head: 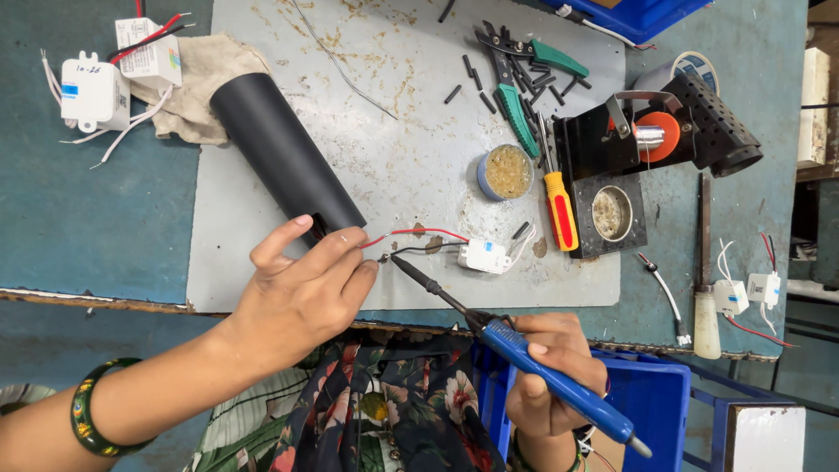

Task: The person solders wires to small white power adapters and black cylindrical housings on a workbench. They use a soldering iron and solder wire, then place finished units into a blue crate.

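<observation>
While the left hand pinches wires by the black tube, right-hand fingers grip the iron at five o'clock.

Left hand pinching, right hand fisted.

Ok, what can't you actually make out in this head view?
- Wire joint: too small, partly hidden behind the left hand fingertips, where the soldering iron tip meets the wires.
- Black tube: its near end is covered by that hand.
- Right hand: wrist cut off by the bottom edge.
- Blue crate: contents out of frame.
</observation>
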